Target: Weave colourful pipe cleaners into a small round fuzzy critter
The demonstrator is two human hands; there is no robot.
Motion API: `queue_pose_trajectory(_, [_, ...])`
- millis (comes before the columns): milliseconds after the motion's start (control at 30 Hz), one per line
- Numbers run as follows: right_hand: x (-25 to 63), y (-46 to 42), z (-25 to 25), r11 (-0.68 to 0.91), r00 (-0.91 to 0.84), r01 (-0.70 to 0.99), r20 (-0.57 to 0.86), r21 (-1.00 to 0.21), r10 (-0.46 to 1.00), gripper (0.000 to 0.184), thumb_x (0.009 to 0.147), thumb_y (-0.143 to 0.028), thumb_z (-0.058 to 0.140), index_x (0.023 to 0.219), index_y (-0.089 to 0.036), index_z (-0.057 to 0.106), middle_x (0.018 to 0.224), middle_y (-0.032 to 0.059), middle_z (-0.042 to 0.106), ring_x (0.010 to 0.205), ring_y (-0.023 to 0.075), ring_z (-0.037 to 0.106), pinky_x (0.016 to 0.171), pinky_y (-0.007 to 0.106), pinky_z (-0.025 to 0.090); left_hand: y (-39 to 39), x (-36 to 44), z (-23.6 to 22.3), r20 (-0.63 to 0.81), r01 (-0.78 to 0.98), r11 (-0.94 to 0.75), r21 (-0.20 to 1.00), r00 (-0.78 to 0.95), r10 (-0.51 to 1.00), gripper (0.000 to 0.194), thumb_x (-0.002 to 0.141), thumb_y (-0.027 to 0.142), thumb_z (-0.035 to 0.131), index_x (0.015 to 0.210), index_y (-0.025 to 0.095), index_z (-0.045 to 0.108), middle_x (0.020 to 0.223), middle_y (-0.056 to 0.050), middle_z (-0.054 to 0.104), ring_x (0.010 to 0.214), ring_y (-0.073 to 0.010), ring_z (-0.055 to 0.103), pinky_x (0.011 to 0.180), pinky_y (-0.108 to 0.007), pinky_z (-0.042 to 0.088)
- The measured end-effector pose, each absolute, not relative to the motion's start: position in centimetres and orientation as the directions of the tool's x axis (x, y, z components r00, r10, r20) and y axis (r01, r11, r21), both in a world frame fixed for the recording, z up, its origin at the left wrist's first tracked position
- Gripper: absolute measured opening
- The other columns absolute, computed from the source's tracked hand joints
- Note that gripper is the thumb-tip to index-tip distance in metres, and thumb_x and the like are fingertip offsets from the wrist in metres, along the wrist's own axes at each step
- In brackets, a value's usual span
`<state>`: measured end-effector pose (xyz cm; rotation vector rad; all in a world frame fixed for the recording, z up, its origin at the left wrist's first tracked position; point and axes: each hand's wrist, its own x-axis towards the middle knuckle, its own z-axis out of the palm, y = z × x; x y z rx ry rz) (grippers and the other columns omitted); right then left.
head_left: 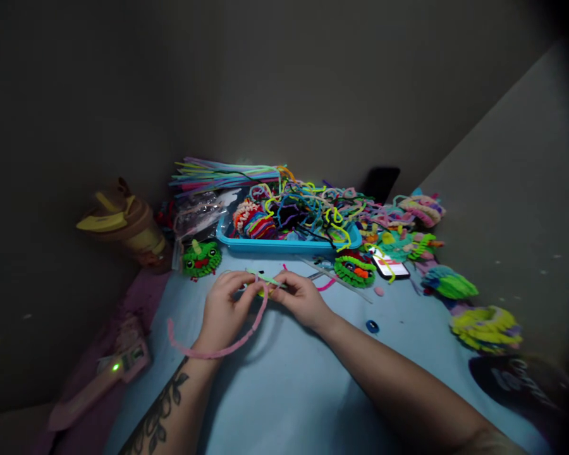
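In the middle of the head view, my left hand (226, 304) and my right hand (306, 298) meet above the blue cloth, fingertips pinched close together. Between them is a slim pale green piece (268, 279), whose exact kind I cannot make out; my right fingers grip one end. A pink fuzzy strand (227, 351) rises from my left fingers and loops down over my left wrist. A small bit of yellow-green shows below the pinch, mostly hidden by fingers. Just beyond my right hand are a thin grey rod (346, 284) and a bright pink strand (327, 285).
Behind my hands stands a blue tray (289, 245) heaped with tangled yarn. Fuzzy stems (232, 175) lie behind it. Green knitted-looking figures (201, 260) flank the tray. Rightward are a lit phone (389, 264), a small blue object (372, 327) and yarn bundles (486, 328). A brown cup (140, 234) stands left.
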<state>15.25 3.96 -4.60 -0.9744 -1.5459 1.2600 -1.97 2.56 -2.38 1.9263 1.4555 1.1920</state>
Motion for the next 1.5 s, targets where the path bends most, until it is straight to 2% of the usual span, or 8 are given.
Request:
queue_pose_trajectory(300, [15.6,4.0,-4.8,0.255,-0.337,0.108,0.206,-0.961,0.919,0.016,0.08,-0.035,0.066,0.082,-0.02,0.069,0.077,0.0012,0.063,0.074,0.015,0.057,0.07,0.027,0.042,2.8,-2.1,-2.3,0.108,0.411,-0.098,0.906,-0.002,0.994,0.019,0.074,0.035,0.065,0.078,0.018,0.072,0.08,-0.006,0.07,0.072,-0.017,0.06,0.063,-0.025,0.043])
queue_pose_trajectory(567, [15.5,4.3,-5.1,0.136,-0.295,0.016,0.125,-0.991,0.947,0.019,0.077,-0.037,0.067,0.078,-0.018,0.065,0.074,0.0005,0.064,0.072,0.0147,0.058,0.069,0.027,0.044,3.0,-1.9,-2.0,-0.023,0.235,0.002,0.972,0.088,0.996,0.016,0.071,0.032,0.066,0.069,0.017,0.07,0.066,-0.002,0.062,0.062,-0.0137,0.052,0.056,-0.022,0.039])
queue_pose_trajectory(733, [15.6,4.5,-5.5,0.172,-0.288,0.016,0.16,-0.985,0.944,0.015,0.075,-0.034,0.068,0.08,-0.019,0.065,0.077,0.0008,0.064,0.075,0.0155,0.058,0.071,0.028,0.044,3.0,-2.1,-2.7,-0.012,0.143,-0.013,0.99,0.175,0.984,0.019,0.074,0.034,0.063,0.068,0.016,0.064,0.062,0.001,0.055,0.057,-0.011,0.047,0.052,-0.021,0.035])
queue_pose_trajectory(867, [15.7,4.5,-5.4,0.246,-0.286,0.085,0.213,-0.966,0.934,0.012,0.078,-0.031,0.065,0.079,-0.019,0.064,0.077,0.0014,0.062,0.077,0.0161,0.057,0.073,0.029,0.043,3.0,-1.9,-3.3,0.01,0.153,-0.029,0.988,0.123,0.992,0.018,0.074,0.033,0.064,0.068,0.016,0.064,0.062,0.0,0.056,0.057,-0.0113,0.049,0.052,-0.021,0.037])
queue_pose_trajectory(1033, [15.5,4.5,-5.2,0.249,-0.175,0.157,0.221,-0.956,0.959,0.014,0.08,-0.032,0.063,0.074,-0.019,0.063,0.074,0.001,0.058,0.075,0.0162,0.054,0.07,0.028,0.041,2.6,-1.2,-3.1,0.262,0.321,-0.224,0.92,-0.079,0.962,0.016,0.07,0.029,0.071,0.08,0.018,0.068,0.08,-0.004,0.063,0.066,-0.0131,0.055,0.055,-0.022,0.042])
queue_pose_trajectory(1167, [15.4,4.4,-5.0,0.28,-0.161,0.205,0.25,-0.938,0.955,0.012,0.081,-0.029,0.061,0.075,-0.019,0.063,0.075,0.0013,0.058,0.078,0.017,0.054,0.072,0.028,0.041,2.1,-0.7,-2.7,0.402,0.369,-0.366,0.854,-0.021,0.915,0.015,0.071,0.026,0.07,0.086,0.021,0.072,0.08,-0.004,0.062,0.07,-0.0133,0.056,0.054,-0.021,0.043])
queue_pose_trajectory(1367, [15.4,4.3,-5.2,0.278,-0.15,0.186,0.252,-0.943,0.956,0.012,0.081,-0.03,0.061,0.075,-0.019,0.062,0.075,0.0014,0.057,0.077,0.0167,0.053,0.071,0.028,0.042,2.1,-0.5,-2.8,0.33,0.285,-0.3,0.91,-0.062,0.942,0.007,0.071,0.026,0.069,0.075,0.022,0.073,0.083,-0.005,0.064,0.079,-0.0166,0.059,0.063,-0.025,0.047])
queue_pose_trajectory(1500, [15.5,4.5,-5.4,0.25,-0.134,0.111,0.235,-0.962,0.963,0.01,0.08,-0.029,0.06,0.075,-0.02,0.059,0.075,0.0008,0.054,0.073,0.0157,0.051,0.066,0.026,0.041,2.6,-0.5,-3.5,0.116,-0.027,-0.126,0.992,-0.234,0.965,0.013,0.07,0.031,0.069,0.071,0.018,0.067,0.074,-0.002,0.062,0.07,-0.0144,0.056,0.062,-0.024,0.044])
